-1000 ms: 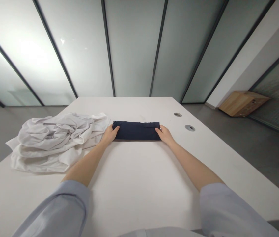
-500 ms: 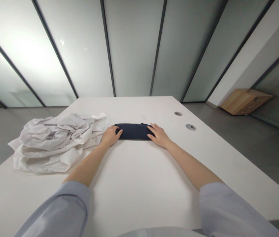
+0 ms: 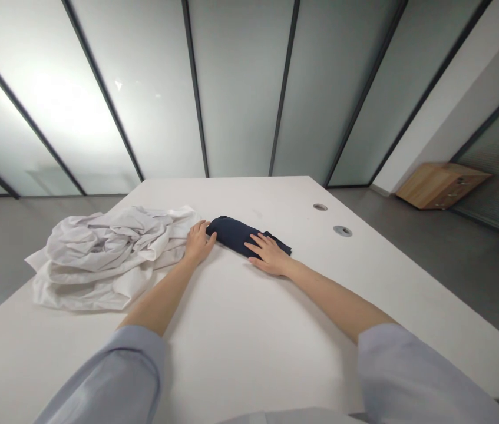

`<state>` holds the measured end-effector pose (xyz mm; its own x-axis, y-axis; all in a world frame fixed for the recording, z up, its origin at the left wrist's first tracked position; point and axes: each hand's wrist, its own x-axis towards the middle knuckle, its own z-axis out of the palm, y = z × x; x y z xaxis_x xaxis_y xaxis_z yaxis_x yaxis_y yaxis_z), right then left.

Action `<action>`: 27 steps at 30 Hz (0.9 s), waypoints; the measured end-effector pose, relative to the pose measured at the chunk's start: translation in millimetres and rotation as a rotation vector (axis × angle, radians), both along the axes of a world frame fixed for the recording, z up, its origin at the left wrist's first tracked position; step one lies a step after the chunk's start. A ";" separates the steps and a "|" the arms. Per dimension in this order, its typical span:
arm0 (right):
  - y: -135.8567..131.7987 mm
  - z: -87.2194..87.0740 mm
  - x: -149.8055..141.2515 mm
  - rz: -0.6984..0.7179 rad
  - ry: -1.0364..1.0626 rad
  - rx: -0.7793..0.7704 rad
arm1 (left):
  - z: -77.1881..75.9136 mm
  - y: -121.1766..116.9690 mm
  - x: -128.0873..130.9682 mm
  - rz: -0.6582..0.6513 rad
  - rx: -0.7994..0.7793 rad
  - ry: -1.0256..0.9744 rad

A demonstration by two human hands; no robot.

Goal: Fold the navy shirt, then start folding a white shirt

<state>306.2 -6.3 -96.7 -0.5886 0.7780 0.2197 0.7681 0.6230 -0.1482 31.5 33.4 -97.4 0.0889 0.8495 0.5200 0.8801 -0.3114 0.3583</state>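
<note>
Nearest to us are our two pale sleeves (image 3: 105,380), turned up above bare forearms, with the tabletop (image 3: 258,341) spreading out between them. Beside our left forearm sits a white heap (image 3: 112,250), crumpled and loose, with no neat folds in it.

Our right hand (image 3: 271,256) rests on the dark cloth (image 3: 234,233), palm down with the fingers spread; its grip is released, pressing rather than holding. Our left hand (image 3: 198,242) is at the cloth's left end, thumb apart from the fingers; we cannot tell whether that grip pinches the fabric or only touches it.

The cloth lies aslant on the middle of the tabletop, left end farther from us, right end nearer. We judge its folding mostly done: it is a compact, narrow bundle. What seems left is tidying, as an edge juts out beyond our right hand. The white heap looks unworked.

Past the cloth, to the right, are two round grommets (image 3: 343,231). Farther off stand a wooden cabinet (image 3: 430,185) and frosted panels (image 3: 238,88).
</note>
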 end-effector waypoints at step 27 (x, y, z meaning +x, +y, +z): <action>56.1 0.6 246.1 -0.961 -0.138 0.036 | -12.9 8.4 -10.3 -0.051 -0.181 0.150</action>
<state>552.3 49.9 -96.1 0.2717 0.9345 0.2298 0.9609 -0.2765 -0.0117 21.2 41.8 -110.3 0.1985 0.9202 0.3374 0.9124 -0.2992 0.2792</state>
